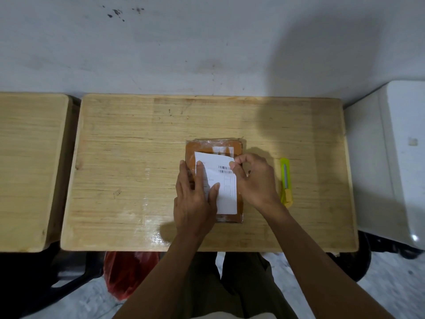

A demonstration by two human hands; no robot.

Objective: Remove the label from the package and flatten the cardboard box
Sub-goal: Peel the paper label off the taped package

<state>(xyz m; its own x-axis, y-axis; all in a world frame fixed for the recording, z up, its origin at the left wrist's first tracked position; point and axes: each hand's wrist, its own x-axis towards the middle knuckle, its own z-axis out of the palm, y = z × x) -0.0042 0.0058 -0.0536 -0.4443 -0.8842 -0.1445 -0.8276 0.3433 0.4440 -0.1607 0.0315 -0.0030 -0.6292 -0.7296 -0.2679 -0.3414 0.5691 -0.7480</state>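
Note:
A small brown cardboard package (202,148), wrapped in shiny clear tape, lies flat on the wooden table (128,157). A white label (226,194) with barcodes covers most of its top. My left hand (195,196) lies flat on the label's left side, fingers straight, pressing the package down. My right hand (255,178) pinches the label's upper right corner between thumb and fingers; that corner is lifted and curled off the box. A pale patch shows on the box where the label came away.
A yellow-green utility knife (285,183) lies on the table just right of my right hand. A second wooden table (27,166) stands to the left, a white appliance (395,157) to the right. A red plastic bag (128,272) hangs below the front edge.

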